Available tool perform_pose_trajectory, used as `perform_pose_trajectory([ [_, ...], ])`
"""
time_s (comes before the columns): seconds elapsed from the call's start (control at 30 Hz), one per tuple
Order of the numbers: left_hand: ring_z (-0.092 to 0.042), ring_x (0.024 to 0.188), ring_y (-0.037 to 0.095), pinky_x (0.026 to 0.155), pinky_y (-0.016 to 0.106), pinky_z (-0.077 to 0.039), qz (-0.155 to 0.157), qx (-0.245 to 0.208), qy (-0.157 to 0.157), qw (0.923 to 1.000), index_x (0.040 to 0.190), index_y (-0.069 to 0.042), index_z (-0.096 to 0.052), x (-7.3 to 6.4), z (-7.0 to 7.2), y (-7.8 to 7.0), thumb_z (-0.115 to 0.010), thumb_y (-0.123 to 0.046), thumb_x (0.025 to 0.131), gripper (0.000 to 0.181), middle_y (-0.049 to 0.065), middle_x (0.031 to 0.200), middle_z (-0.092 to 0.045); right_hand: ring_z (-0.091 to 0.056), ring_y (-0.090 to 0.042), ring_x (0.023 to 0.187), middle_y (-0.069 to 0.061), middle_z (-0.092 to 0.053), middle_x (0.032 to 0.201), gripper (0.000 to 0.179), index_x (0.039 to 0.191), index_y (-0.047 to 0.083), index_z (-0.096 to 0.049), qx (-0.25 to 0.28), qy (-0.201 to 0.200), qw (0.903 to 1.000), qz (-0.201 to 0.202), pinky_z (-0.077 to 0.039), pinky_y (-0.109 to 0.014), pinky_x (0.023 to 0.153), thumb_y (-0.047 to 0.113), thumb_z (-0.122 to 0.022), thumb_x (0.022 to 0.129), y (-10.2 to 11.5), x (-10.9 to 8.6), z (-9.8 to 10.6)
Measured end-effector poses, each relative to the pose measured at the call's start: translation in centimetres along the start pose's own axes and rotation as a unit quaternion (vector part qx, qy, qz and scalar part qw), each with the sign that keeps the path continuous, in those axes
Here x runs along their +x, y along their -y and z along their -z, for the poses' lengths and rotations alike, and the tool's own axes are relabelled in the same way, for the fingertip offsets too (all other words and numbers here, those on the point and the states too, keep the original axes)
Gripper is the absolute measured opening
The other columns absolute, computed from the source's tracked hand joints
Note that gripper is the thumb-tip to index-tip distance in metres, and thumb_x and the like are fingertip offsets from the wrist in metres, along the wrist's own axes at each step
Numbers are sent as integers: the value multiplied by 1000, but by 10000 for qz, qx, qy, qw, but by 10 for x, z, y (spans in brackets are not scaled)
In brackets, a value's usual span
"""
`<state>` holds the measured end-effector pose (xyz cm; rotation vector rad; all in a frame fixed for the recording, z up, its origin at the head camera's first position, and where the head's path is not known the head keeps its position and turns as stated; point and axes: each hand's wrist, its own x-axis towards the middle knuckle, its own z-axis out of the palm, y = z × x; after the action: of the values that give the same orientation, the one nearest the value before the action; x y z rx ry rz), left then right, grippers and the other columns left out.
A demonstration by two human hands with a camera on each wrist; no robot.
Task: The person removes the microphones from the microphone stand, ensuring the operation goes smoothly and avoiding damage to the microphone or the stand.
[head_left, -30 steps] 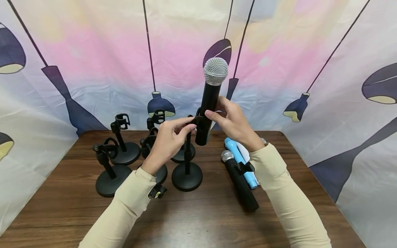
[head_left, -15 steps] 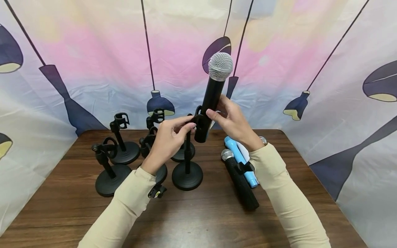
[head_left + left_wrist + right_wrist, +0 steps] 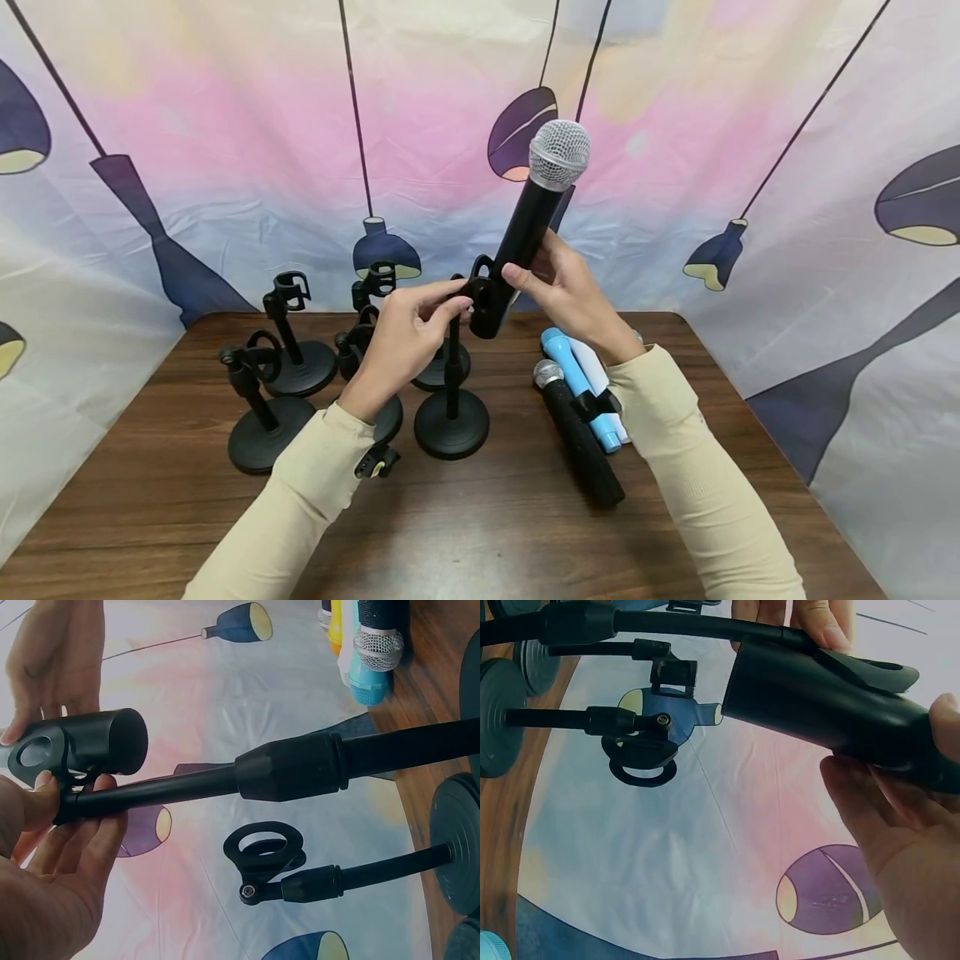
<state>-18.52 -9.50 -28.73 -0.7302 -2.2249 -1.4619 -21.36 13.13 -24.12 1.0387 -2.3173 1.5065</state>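
My right hand point(image 3: 566, 287) grips a black microphone point(image 3: 528, 225) with a silver mesh head, tilted with its head up and to the right. The microphone's lower end sits in the ring clip point(image 3: 37, 755) of a black desk microphone stand point(image 3: 452, 400). With thumb and fingers, my left hand point(image 3: 408, 333) pinches the top of that stand at the clip joint. In the left wrist view the clip's loops lie around the microphone's body point(image 3: 112, 742). The stand's round base point(image 3: 452, 425) appears to rest on the table.
Several more black stands point(image 3: 262, 417) with clips stand at the left and behind. To the right lie another black microphone point(image 3: 581, 442), a blue microphone point(image 3: 573, 367) and a white one point(image 3: 592, 367); the left wrist view shows a yellow one point(image 3: 335, 630). A patterned cloth point(image 3: 262, 125) hangs behind the table.
The held microphone has tilted further right, its head moving right and slightly up. My left hand has kept its hold at the clip joint.
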Motion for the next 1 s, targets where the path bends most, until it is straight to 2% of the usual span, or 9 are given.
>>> perform_pose_trajectory([
  [0.13,-63,66,19,53,28,-40,-2,40,-38,10000,132,-9,-69,-1,2,-1,-65,-21,102,33,6,94,-77,-62,-29,117,-20,-57,126,62,151,-1,-32,88,169,9998,117,-50,-41,100,4,-65,99,1,0,-1],
  [0.23,-60,62,21,52,29,-38,-27,100,-24,9999,132,-9,-69,-1,3,-1,-64,-21,102,32,4,93,-77,-63,-30,114,-22,-59,123,61,150,-2,-31,191,83,9998,49,-51,-43,98,2,-64,99,3,0,2],
  [0.37,-63,67,23,55,29,-38,-44,169,3,9998,131,-10,-69,-1,4,-1,-64,-22,102,32,3,91,-76,-64,-33,113,-24,-60,123,55,149,-3,-33,148,104,9998,-121,-50,-46,99,3,-61,101,7,-2,7],
  [0.53,-65,70,22,58,30,-40,14,189,11,9998,131,-10,-69,-2,3,0,-65,-23,102,33,3,92,-76,-61,-34,120,-22,-56,131,57,150,-2,-34,4,215,9987,-462,-48,-46,102,10,-62,101,7,-5,11],
  [0.67,-67,73,20,60,32,-41,57,234,11,9997,134,-11,-68,-4,3,0,-64,-25,102,35,4,95,-76,-62,-31,118,-19,-57,131,57,149,-1,-37,-152,223,9978,-607,-49,-48,100,12,-65,101,3,-9,14],
  [0.83,-59,61,21,56,34,-41,149,356,32,9992,140,-15,-63,-8,3,0,-61,-27,104,38,4,103,-76,-66,-30,107,-16,-61,120,54,145,3,-43,-414,250,9951,-861,-52,-47,93,19,-68,100,-9,-19,16],
  [0.93,-65,68,16,56,35,-42,141,383,76,9991,145,-19,-58,-12,4,0,-59,-28,105,41,6,111,-74,-64,-32,113,-15,-61,122,59,148,6,-43,-487,284,9920,-1131,-53,-47,91,22,-70,99,-16,-26,16],
  [1.0,-71,81,17,61,37,-48,146,391,85,9991,147,-21,-55,-15,5,0,-59,-27,105,43,9,117,-72,-62,-32,116,-14,-60,124,60,149,7,-43,-557,321,9900,-1258,-52,-48,93,24,-71,98,-22,-31,16],
])
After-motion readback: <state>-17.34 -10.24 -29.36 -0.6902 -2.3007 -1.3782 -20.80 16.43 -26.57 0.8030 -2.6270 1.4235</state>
